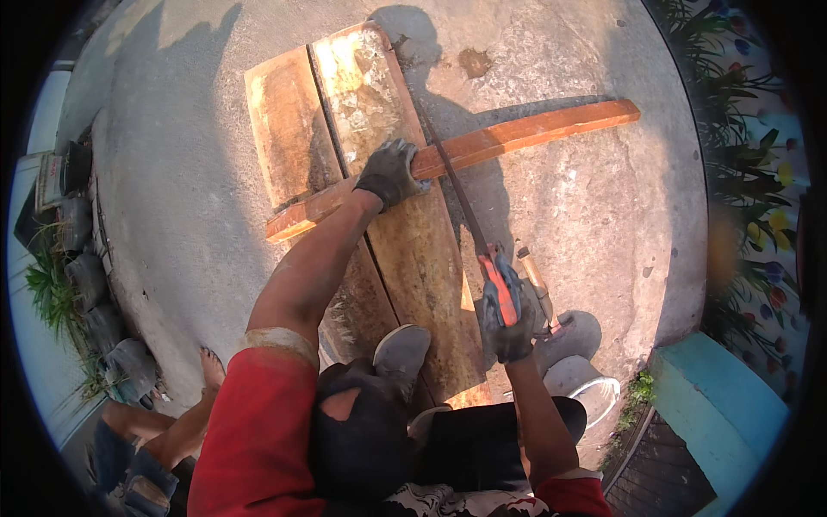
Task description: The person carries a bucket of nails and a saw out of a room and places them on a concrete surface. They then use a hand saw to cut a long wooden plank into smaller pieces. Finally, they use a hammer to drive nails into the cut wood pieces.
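Observation:
A long reddish wooden beam (517,133) lies slantwise across a low bench of weathered planks (370,95), its right end reaching out past the bench edge. My left hand (390,175), in a dark glove, is wrapped over the beam near that edge. In my gloved right hand (508,319) is the red handle of a handsaw (465,202). The saw's thin blade runs up and away, crossing the beam just right of my left hand. Whether its teeth are in the wood I cannot tell. My shoe (402,358) rests on the planks.
A hammer (538,284) with a wooden handle lies on the concrete right of the saw. Nearer stands a white bucket (581,383), beside a turquoise ledge (715,405). Dark plant pots (86,280) line the left side, where another person's bare legs (185,426) show.

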`<state>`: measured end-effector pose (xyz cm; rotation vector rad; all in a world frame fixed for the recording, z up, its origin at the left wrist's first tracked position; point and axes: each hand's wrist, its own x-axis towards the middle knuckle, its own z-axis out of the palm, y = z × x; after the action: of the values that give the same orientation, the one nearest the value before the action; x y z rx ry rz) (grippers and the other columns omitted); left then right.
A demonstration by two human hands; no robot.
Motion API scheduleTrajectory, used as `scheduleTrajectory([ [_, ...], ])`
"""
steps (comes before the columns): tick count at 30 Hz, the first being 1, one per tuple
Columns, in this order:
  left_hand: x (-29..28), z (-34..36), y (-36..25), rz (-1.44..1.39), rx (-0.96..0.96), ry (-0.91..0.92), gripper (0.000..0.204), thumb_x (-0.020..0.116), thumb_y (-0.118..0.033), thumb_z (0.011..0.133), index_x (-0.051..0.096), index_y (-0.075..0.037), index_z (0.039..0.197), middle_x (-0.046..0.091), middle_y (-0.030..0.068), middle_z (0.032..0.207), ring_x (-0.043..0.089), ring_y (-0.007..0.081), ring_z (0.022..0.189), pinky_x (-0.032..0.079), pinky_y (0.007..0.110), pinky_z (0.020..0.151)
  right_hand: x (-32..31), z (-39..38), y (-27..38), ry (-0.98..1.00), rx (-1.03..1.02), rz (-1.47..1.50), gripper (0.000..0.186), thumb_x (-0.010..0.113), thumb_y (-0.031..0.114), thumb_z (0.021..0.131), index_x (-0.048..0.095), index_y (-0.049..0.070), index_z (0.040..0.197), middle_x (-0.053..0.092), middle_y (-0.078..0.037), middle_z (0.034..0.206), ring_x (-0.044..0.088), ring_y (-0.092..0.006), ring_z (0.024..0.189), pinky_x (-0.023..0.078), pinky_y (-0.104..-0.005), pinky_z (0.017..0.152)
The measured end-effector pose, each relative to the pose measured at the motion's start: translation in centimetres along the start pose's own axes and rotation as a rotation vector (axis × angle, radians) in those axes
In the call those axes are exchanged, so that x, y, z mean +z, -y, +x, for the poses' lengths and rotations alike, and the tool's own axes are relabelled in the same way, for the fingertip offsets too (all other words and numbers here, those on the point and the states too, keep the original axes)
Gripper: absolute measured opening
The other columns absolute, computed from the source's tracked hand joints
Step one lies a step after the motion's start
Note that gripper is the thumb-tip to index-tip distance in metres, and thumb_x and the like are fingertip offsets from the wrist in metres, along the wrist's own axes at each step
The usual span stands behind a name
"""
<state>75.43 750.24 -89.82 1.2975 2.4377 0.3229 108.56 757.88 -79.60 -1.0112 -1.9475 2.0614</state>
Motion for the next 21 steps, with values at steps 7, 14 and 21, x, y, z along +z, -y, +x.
scheduleTrajectory([
  [7, -1.2, 1.0, -1.7, -0.079, -0.005, 0.043, 0.068, 0.080, -0.052, 0.077, 0.064, -0.003, 0.123, 0.061, 0.0171, 0.123, 0.057, 0.0349, 0.122, 0.046, 0.044, 0.108, -0.4, 2.9, 1.4, 0.024, 0.076, -0.771, 0.052, 0.046, 0.016, 0.102, 0.045, -0.010, 0.147, 0.046, -0.016, 0.156, 0.043, -0.0295, 0.145, 0.031, -0.0372, 0.120],
  [14, -0.1, -1.0, -0.9, -0.039, 0.032, -0.125, 0.056, 0.079, -0.043, 0.079, 0.066, -0.002, 0.114, 0.062, 0.0178, 0.111, 0.059, 0.0355, 0.112, 0.048, 0.045, 0.100, -2.4, -4.1, -4.0, 0.061, -0.165, 0.383, 0.055, 0.055, 0.010, 0.100, 0.040, -0.004, 0.151, 0.040, -0.023, 0.159, 0.040, -0.0348, 0.147, 0.032, -0.0411, 0.121],
  [21, -1.7, -0.1, -0.8, -0.121, -0.023, 0.003, 0.054, 0.079, -0.044, 0.078, 0.067, -0.002, 0.110, 0.062, 0.0183, 0.109, 0.060, 0.0356, 0.110, 0.049, 0.045, 0.098, -0.4, -1.1, -1.9, -0.050, -0.282, -0.485, 0.056, 0.062, 0.009, 0.096, 0.045, -0.006, 0.147, 0.053, -0.026, 0.146, 0.054, -0.0361, 0.134, 0.044, -0.0434, 0.109],
])
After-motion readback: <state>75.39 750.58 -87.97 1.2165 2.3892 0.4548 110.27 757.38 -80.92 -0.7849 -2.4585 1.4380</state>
